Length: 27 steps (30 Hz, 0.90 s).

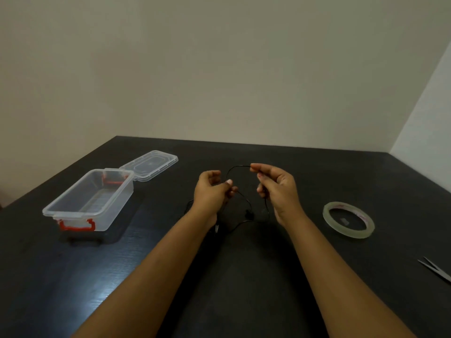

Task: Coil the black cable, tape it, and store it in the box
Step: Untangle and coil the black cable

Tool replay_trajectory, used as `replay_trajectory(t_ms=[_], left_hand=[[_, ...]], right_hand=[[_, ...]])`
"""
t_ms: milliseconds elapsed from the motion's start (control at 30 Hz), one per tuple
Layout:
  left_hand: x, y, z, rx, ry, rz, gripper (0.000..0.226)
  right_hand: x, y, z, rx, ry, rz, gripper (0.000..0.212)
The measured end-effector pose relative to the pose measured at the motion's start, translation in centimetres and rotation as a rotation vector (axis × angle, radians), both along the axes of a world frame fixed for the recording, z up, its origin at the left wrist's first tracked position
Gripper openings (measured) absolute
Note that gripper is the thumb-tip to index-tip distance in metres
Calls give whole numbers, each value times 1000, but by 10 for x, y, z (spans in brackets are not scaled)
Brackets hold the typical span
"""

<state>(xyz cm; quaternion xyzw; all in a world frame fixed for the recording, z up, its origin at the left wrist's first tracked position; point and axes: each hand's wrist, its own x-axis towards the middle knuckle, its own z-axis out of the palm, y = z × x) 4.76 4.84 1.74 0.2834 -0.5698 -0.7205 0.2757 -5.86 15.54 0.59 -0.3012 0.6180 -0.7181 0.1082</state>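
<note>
Coiling is the step in hand. The left hand (214, 191) and the right hand (277, 189) each pinch the cable (235, 167), and a short arc stands between the two grips above the table (73, 276). The rest trails down below the hands. Next, the right hand likely must carry its loop over to the left grip. The open box (117, 208) waits left, the tape (349, 220) right. Black cable on dark table is hard to trace, and the scissors (436, 268) are cut off.

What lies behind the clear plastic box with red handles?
A clear plastic lid lies flat on the black table behind the box. The box's far rim covers the lid's near edge, so whether they touch is hidden.
</note>
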Motion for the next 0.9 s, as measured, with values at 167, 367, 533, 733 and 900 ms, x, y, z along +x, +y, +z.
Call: replay_trajectory(t_ms=[167,367,533,733,900], left_hand=[[10,-14,12,187,-48,-372,19],[13,-22,16,384,351,-385,26],[9,-29,15,418,551,-195,33],[4,-41,6,-248,245,26,35],[5,-44,0,-932,-203,-70,37]], right_hand=[[-1,2,1,-16,3,-13,26],[15,-9,-6,162,182,93,26],[44,-25,-8,366,363,253,44],[39,-18,-3,475,464,287,36],[25,-11,-5,535,713,-102,17]])
